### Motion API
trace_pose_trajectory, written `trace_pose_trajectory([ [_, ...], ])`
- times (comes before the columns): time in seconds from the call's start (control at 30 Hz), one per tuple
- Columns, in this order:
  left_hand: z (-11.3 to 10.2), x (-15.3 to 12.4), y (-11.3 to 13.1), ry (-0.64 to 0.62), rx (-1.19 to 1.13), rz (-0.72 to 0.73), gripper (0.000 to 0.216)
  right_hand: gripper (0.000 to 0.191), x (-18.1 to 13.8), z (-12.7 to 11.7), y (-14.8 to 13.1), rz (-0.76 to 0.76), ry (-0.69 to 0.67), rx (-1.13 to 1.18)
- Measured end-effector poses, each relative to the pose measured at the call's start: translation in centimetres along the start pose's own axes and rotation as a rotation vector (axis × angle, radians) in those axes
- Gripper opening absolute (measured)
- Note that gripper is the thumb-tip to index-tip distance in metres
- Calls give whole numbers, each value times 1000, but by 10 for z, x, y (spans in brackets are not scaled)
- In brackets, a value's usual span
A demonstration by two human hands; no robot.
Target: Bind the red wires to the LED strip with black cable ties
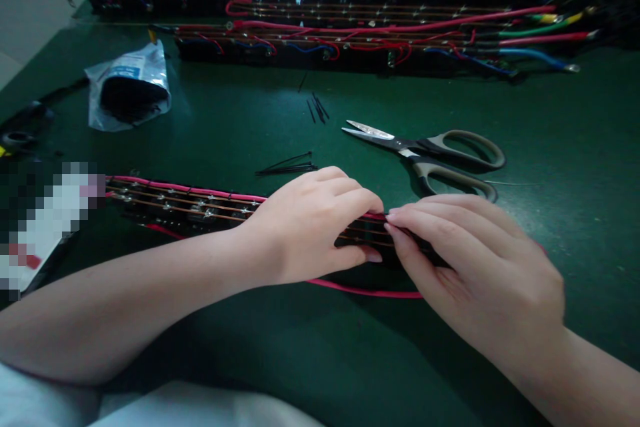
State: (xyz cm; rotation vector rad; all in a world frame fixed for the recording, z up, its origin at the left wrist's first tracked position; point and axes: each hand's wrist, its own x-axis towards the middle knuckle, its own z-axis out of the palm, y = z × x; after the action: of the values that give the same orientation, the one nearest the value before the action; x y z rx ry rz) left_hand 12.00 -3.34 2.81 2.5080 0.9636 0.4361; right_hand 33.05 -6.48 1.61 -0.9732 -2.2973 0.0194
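Note:
A long black strip assembly [173, 208] with copper-coloured rods lies across the front of the table, with a red wire [205, 191] along its far edge, bound in places by black ties. My left hand [305, 227] is closed over the middle of this strip, fingers on the far side and thumb on the near side. Just to the right, my right hand [490, 263] pinches finger and thumb together at the red wire; what lies between the tips is too small to tell. Beyond the hands are loose black cable ties [287, 165] and grey-handled scissors [415, 147], blades slightly apart.
An open plastic bag [131, 90] of black ties stands at the left. Short black tie pieces [319, 108] lie mid-table. Similar strips with red, blue and green wires [350, 40] stretch along the back. A blurred-out white object [47, 233] is at the left edge.

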Motion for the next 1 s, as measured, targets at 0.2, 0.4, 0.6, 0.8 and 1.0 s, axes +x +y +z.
trace_pose_trajectory([
  [0.2, -1, -1, 0, -4, 8, 5, 26, 23, -1, -1, 0, 36, -4, 27],
  [0.4, 0, -1, 0, -12, 7, -3, 25, 22, -1, 0, 1, 46, -22, 22],
  [0.6, 0, -4, 3, 51, 36, -13, 27, 13, -2, 1, 2, 15, -23, -27],
  [0.8, -1, -5, 3, 50, 52, 43, 23, 13, -2, 2, 5, 10, -26, -35],
  [1.0, 1, -4, 2, 44, 61, 25, 25, 12, -4, 2, 4, 8, -18, -34],
])
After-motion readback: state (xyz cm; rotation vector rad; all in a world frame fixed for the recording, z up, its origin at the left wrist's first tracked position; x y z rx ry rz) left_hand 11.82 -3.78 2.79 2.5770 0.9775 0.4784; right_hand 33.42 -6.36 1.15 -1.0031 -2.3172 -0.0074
